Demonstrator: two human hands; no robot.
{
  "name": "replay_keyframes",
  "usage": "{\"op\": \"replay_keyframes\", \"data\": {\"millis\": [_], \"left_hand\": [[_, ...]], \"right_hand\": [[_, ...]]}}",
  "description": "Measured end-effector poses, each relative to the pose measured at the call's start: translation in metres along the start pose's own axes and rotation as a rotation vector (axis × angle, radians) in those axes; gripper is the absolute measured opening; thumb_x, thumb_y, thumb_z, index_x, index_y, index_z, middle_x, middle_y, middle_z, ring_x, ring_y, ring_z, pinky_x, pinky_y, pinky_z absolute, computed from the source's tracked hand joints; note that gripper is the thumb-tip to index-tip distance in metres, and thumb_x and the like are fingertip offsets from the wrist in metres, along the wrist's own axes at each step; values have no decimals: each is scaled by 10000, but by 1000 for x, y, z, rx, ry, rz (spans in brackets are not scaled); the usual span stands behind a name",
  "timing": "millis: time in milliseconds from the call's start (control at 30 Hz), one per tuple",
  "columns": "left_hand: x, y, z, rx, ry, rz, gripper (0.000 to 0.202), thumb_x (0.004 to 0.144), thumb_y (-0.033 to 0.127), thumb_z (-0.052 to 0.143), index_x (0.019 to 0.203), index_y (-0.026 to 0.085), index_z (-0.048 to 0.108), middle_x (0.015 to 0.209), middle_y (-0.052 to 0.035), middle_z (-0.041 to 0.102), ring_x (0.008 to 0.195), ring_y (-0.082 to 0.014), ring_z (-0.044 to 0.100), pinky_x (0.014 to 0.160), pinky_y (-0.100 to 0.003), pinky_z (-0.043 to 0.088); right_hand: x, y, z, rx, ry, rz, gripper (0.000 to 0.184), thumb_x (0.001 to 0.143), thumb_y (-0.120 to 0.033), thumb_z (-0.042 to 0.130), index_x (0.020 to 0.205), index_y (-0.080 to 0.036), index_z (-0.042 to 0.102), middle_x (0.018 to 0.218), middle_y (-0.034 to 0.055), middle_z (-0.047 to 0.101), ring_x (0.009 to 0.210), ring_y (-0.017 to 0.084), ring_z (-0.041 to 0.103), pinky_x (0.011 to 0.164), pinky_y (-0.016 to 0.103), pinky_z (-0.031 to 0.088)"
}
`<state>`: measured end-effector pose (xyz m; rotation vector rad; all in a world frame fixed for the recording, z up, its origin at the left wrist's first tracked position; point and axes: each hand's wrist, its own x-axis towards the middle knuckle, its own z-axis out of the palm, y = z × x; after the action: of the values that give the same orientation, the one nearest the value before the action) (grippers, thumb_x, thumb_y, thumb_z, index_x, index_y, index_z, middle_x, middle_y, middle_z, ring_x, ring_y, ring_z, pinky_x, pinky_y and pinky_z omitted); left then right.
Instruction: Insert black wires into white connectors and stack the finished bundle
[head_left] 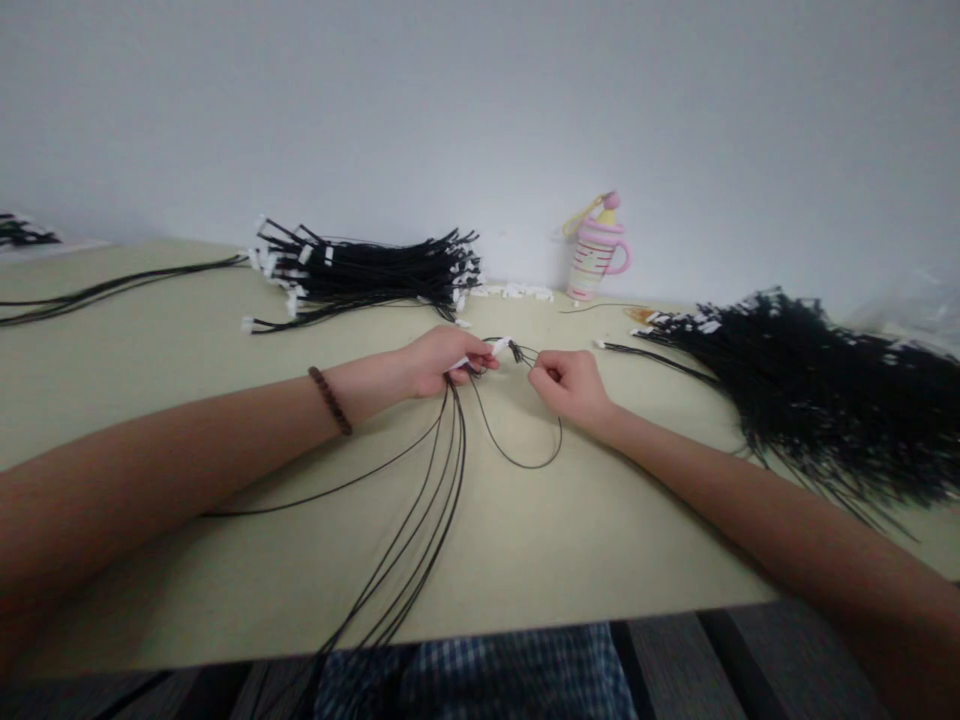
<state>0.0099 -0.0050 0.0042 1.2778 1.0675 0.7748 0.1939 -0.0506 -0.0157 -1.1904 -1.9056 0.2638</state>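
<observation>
Left of the pink cup we have a black cable bundle, then, nearer us than the cup, our left hand pinching a white piece (dark wires trail below). Our right hand, in front of the cup, grips black strands beside that piece, and right of the cup sprawls a larger cable heap.

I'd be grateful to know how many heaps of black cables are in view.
3: the middle heap beyond the left hand, the right heap, and the far-left heap, cut off by the picture's edge. Others may be hidden.
</observation>
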Motion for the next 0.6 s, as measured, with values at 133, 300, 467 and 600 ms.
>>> {"op": "replay_keyframes", "data": {"millis": [133,300,467,600], "left_hand": [[-4,2,1,23,15,7,71,671,106,594,614,79,627,661,-67,588,456,-42,391,348,-182,182],[-4,1,2,37,23,7,78,678,111,593,616,78,628,670,-76,597,462,-46,410,353,-179,198],[-2,0,1,4,0,4,81,686,99,578,622,74,621,656,-63,571,444,-34,382,345,-166,171],[-4,2,2,30,13,4,73,681,102,587,621,78,620,684,-73,587,454,-38,398,348,-168,187]], "right_hand": [[1,5,1,-121,-17,-41,249,692,-236,450,456,-171,406,428,-36,358,450,76,318,497,238,224],[0,5,1,-170,-24,-57,253,699,-249,443,461,-172,407,432,-28,370,447,79,323,492,233,235],[0,5,0,-190,-25,-78,258,703,-249,432,462,-174,380,433,-29,352,444,76,313,494,232,234],[-1,5,-1,-199,-34,-88,264,717,-250,409,470,-178,351,438,-29,332,446,77,306,493,233,222]]}}
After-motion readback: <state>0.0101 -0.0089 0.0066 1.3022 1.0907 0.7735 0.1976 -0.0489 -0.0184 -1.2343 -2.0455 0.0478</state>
